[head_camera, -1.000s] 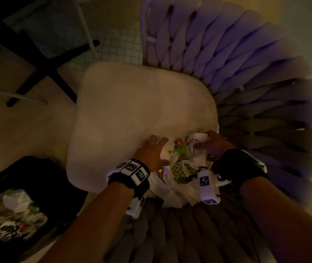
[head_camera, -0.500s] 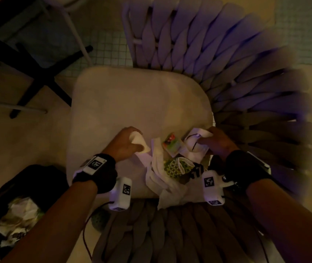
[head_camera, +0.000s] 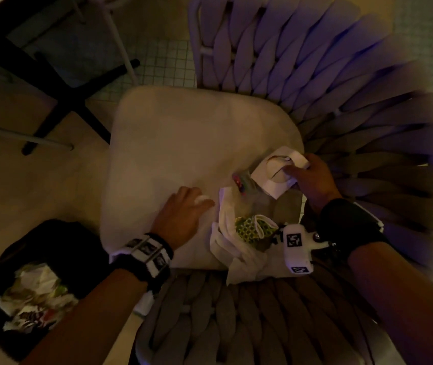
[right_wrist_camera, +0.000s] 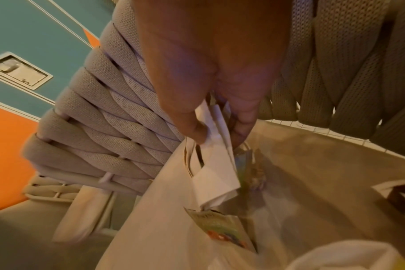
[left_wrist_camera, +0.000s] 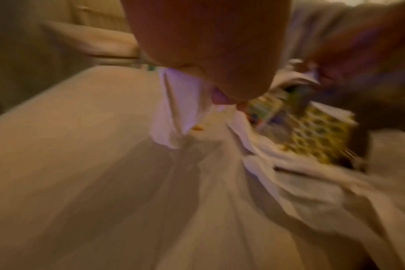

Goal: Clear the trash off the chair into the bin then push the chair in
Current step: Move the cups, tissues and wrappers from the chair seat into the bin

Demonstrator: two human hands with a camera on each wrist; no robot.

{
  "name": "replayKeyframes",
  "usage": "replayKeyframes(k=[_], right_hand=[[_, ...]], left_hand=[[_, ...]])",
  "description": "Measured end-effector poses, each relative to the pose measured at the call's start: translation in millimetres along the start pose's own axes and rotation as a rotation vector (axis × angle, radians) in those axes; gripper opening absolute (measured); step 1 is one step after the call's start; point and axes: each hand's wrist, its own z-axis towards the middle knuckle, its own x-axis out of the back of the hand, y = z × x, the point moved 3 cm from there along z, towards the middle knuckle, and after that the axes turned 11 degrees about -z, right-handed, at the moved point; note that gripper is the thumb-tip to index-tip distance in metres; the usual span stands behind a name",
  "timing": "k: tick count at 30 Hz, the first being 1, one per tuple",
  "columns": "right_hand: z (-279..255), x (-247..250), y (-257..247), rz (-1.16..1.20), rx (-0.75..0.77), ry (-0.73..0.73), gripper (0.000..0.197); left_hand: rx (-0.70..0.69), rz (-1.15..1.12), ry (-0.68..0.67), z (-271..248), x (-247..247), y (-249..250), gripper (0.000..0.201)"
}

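With the right hand (head_camera: 312, 180) pinching the white paper (head_camera: 276, 175) and the left hand (head_camera: 183, 212) closed on a paper scrap (left_wrist_camera: 180, 109), I think it is best to gather the loose wrappers (head_camera: 252, 227) at 5 o'clock on the cushion (head_camera: 183, 140) together before carrying them to the bin (head_camera: 59, 238) at 8 o'clock.

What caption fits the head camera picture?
Both hands gather trash: right hand pinches white paper, left hand grips a scrap beside the bin.

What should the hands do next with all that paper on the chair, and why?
Probably lift: the right hand already pinches the white paper, and the left hand holds a small white scrap. More trash still lies on the seat cushion, and the bin waits at left.
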Motion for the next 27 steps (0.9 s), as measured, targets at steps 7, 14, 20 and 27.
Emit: replayKeyframes(k=[7,14,20,27], right_hand=[[5,-5,15,0.029,-0.069,-0.008,0.024],[7,2,22,0.044,-0.09,-0.01,0.025],[6,16,19,0.027,-0.111,-0.011,0.014],[2,13,20,0.029,-0.149,-0.092,0.014]], left_hand=[[-0.073,0.227,-0.318,-2,-72,21,0.101],[-0.019,0.271,-0.401,15,-68,18,0.086],[-0.269,0.359,-0.225,35,-41,15,0.026],[0.022,-0.302,-0.032,38,18,-13,0.031]])
